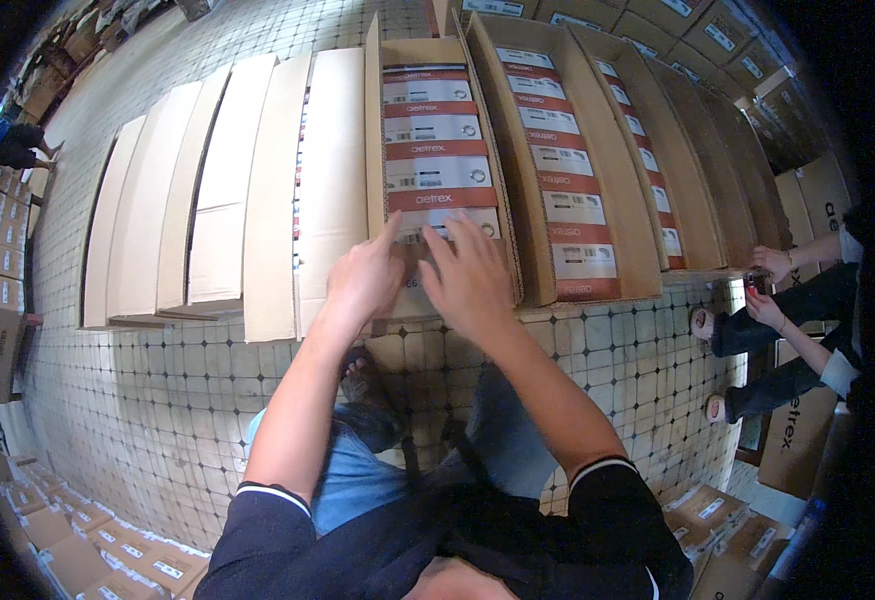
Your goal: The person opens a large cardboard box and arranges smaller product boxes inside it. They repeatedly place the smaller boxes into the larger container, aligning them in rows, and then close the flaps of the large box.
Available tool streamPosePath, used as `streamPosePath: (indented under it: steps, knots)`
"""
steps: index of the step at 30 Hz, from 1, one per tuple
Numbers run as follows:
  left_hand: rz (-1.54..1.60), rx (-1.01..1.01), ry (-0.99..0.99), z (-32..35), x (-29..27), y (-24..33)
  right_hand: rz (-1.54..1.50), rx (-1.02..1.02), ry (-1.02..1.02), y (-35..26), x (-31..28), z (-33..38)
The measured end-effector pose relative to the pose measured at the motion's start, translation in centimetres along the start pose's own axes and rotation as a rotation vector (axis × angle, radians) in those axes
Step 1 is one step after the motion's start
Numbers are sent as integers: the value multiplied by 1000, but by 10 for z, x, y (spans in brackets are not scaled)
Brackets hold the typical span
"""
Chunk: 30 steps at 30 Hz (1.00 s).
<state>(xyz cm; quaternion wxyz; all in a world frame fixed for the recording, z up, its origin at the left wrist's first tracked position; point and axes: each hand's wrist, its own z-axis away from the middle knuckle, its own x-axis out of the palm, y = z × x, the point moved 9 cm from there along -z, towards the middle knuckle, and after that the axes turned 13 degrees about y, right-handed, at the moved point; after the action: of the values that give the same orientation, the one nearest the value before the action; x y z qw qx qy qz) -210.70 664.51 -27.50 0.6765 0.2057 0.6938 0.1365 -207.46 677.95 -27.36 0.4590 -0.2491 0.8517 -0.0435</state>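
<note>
In front of me is an open carton [373,120] holding a row of red-and-white shoe boxes [439,172]. At its near end, my left hand [365,285] stretches its index finger toward the nearest box, by the carton's left wall. My right hand [472,278] is over the same end, its fingers spread and slightly smeared by motion. I see nothing held in either hand. Whether the fingertips touch the nearest box or hover over it, I cannot tell.
Cartons with flaps folded over [232,210] line up on the left. To the right, another open carton [629,200] holds similar boxes. A co-worker's hands [772,265] show at the right edge. Stacked cartons [697,30] stand behind; the floor is tiled [177,400].
</note>
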Motion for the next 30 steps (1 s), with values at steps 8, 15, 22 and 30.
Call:
streamPosePath:
  steps: [8,15,22,30]
  knots:
    - [104,-55,60,-11,4,-30,46,83,-256,22,41,2]
    - [89,-35,69,-7,6,-32,-17,41,-252,-39,-62,82]
    - [40,-6,87,-5,5,-19,-265,168,0,10,-83,10]
    - [-18,-34,102,-5,9,-20,208,474,-168,126,-10,-47]
